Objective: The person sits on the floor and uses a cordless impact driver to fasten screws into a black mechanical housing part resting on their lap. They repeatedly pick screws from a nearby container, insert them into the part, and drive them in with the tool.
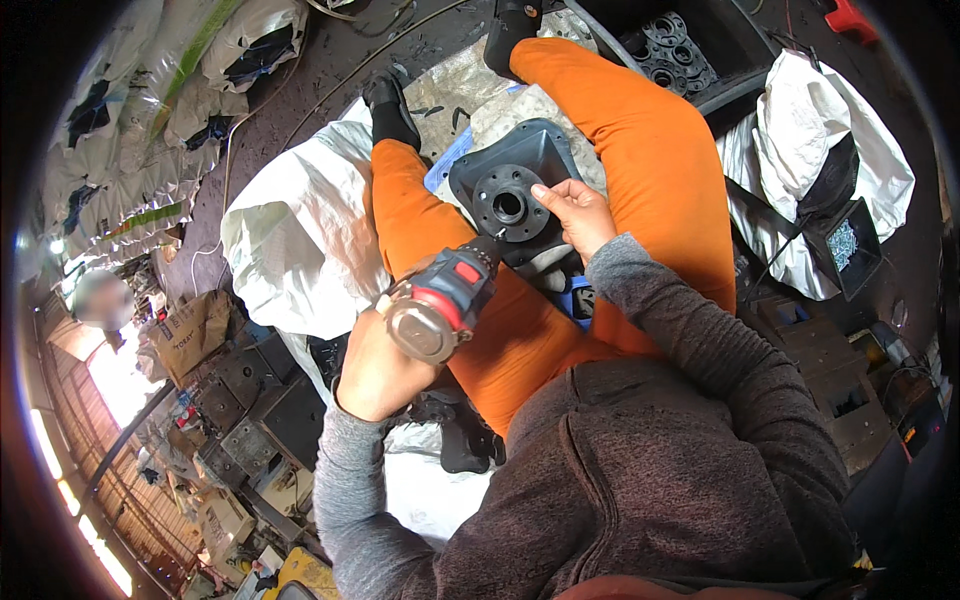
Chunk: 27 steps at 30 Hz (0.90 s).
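Between my orange-clad legs sits a black plastic housing [548, 150] with a square rim. On it lies a black round flange [487, 207] with a centre hole and several small holes. My left hand [385, 368] is closed around the grip of a cordless drill [447, 290], grey with red parts. The drill's chuck points at the flange's near edge, where a small bright screw or bit tip [502, 234] shows. I cannot tell whether it has entered a hole. My right hand [583, 213] pinches the flange's right edge with thumb and fingers; the fingertips beneath are partly hidden.
At the upper right a dark crate [740, 92] holds several round black flanges [672, 52]. A small black bin of screws [843, 245] stands at the right beside white sacks [790, 110]. White sheeting [290, 230] lies at my left; cables cross the dark floor.
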Motion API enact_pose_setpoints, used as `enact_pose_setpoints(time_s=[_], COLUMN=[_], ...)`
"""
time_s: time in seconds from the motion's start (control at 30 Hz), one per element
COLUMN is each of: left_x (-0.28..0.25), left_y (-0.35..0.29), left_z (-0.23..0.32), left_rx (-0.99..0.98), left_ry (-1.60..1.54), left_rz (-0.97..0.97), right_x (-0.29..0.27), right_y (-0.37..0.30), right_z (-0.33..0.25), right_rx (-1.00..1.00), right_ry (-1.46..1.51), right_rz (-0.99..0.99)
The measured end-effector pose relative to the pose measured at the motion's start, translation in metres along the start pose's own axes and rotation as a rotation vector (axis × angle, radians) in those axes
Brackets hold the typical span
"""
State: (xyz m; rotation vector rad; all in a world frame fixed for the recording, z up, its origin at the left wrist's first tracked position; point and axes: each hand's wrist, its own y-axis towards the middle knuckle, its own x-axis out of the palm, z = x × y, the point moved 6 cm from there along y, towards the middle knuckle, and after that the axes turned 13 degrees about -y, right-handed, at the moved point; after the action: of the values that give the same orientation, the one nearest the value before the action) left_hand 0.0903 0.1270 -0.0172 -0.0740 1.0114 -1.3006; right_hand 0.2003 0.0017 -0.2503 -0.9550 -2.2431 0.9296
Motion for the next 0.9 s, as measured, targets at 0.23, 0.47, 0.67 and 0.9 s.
enact_pose_setpoints(time_s=[0.23,0.47,0.67,0.9], left_x=[-0.002,-0.004,0.012,0.018], left_y=[0.05,0.049,0.03,0.029], left_z=[0.052,0.029,0.005,-0.009], left_rx=[-0.032,-0.044,0.033,0.006], left_ry=[0.521,0.277,0.058,0.049], left_rz=[-0.323,-0.214,-0.109,-0.069], right_x=[0.001,0.001,-0.002,-0.002], right_y=[0.006,0.002,0.007,0.005], right_z=[0.006,0.0,0.012,0.009], right_rx=[0.013,0.065,0.069,0.058], right_ry=[0.109,0.107,0.124,0.067], right_rz=[-0.041,-0.058,-0.082,-0.084])
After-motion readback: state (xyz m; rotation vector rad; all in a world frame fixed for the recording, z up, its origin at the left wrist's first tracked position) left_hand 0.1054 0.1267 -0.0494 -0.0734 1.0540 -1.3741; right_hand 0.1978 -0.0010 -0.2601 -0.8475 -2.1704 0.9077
